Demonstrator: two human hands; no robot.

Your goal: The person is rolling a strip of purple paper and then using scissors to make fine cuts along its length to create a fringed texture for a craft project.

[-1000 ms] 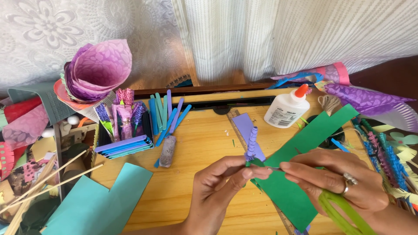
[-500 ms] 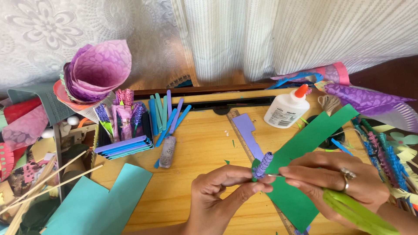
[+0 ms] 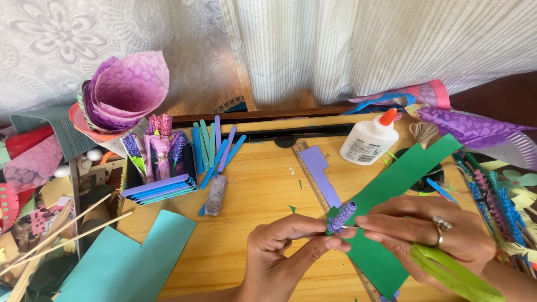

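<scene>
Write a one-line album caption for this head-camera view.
Both hands, left and right, pinch a small purple paper flower spike over a green paper strip on a cluttered wooden craft table.

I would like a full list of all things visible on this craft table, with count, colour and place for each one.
rolled paper flower spike: one, purple, pinched between both hands
green paper strip: one, green, lying diagonally under the right hand
scissors: one pair, light green handles, in the right hand
glue bottle: one, white with orange cap, upright at the back
purple paper piece: one, lilac, table centre
teal paper sheet: one, front left
paper cone: one, purple and pink, back left
folded paper strips: several, blue, teal and lilac, leaning beside a small tray
wooden skewers: a few, pale, far left
twine roll: one, beige, behind the green strip
wooden table: one, yellowish
left hand: one, bare
right hand: one, wearing a ring
</scene>
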